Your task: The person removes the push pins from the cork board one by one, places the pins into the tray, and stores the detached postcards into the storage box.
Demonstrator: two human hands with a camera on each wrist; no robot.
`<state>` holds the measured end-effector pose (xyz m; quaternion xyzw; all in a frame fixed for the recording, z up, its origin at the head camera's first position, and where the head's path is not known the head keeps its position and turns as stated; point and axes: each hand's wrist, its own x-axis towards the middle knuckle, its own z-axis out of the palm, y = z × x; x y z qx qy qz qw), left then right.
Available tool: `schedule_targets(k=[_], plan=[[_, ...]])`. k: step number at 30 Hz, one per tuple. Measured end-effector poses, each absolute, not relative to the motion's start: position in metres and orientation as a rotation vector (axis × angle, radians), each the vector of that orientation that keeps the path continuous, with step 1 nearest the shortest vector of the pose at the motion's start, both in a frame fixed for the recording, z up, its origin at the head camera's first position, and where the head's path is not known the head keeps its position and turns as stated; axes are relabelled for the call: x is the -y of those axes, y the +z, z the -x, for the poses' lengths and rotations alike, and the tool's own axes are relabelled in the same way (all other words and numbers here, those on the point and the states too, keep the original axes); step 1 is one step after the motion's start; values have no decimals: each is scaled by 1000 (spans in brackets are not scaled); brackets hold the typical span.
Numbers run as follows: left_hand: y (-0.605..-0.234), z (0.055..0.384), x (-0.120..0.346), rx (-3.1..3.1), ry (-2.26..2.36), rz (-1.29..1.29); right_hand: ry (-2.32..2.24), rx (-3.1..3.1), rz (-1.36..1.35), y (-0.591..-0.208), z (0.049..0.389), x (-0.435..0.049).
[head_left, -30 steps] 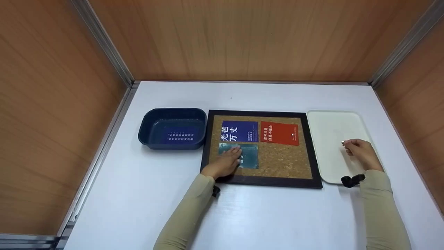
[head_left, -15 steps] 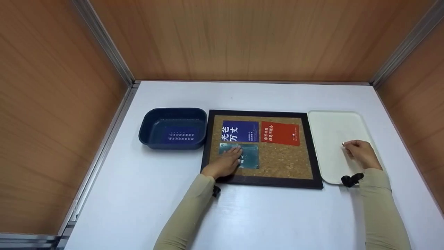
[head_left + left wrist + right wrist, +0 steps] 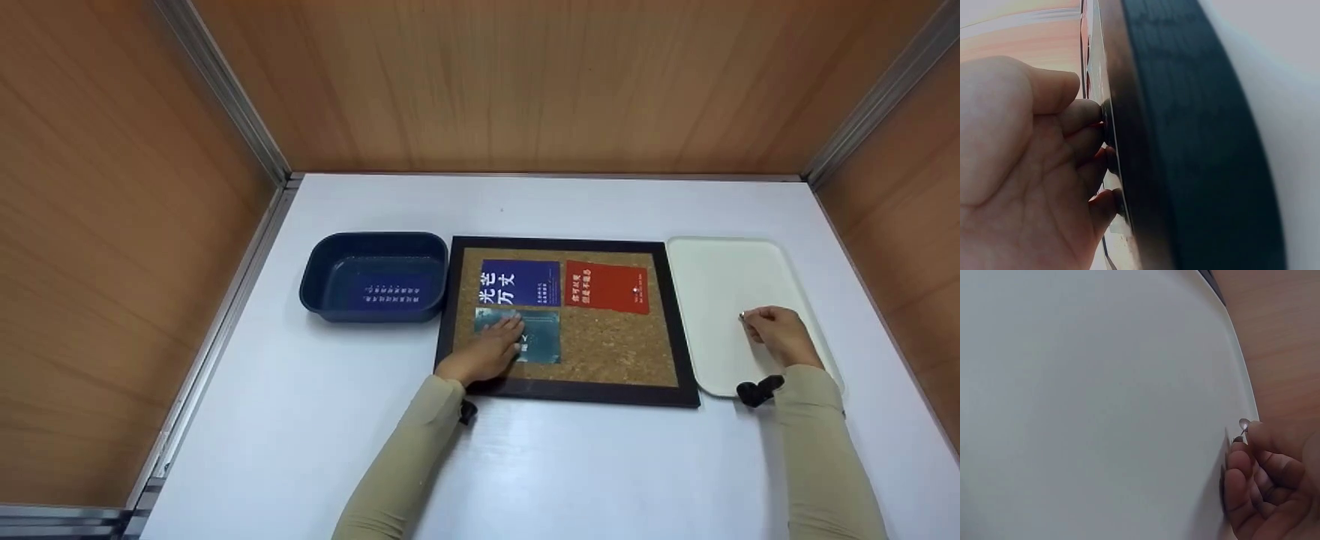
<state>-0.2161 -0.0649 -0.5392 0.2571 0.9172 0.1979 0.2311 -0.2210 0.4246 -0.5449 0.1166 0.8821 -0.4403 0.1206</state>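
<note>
My left hand rests on a teal card, fingers extended and pressing it on a cork board with a dark frame. In the left wrist view those fingertips touch the card's surface beside the thick frame edge. My right hand is over the pale tray and pinches a thumbtack between thumb and forefinger; its round head and thin pin show in the right wrist view. A purple card and a red card lie along the board's upper part.
A dark blue basin stands left of the board, with a purple printed card in it. The white table is enclosed by wood-grain panels at the back and sides.
My right hand has dipped slightly toward the near side over the tray, still pinching the thumbtack. My left hand stays on the teal card.
</note>
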Motion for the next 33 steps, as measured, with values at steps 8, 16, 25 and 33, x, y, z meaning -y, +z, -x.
schedule_targets(k=[8,16,25,33], plan=[[-539,216,66,-2519,553,-697,-1211,-2648,-336,-545,220,-421],[-538,215,66,-2535,560,-706,-1219,-2660,-345,-545,219,-419],[-538,214,66,-2534,545,-700,-1226,-2643,-354,-547,218,-422],[-539,214,65,-2538,513,-693,-1283,-2608,-380,-547,217,-424]])
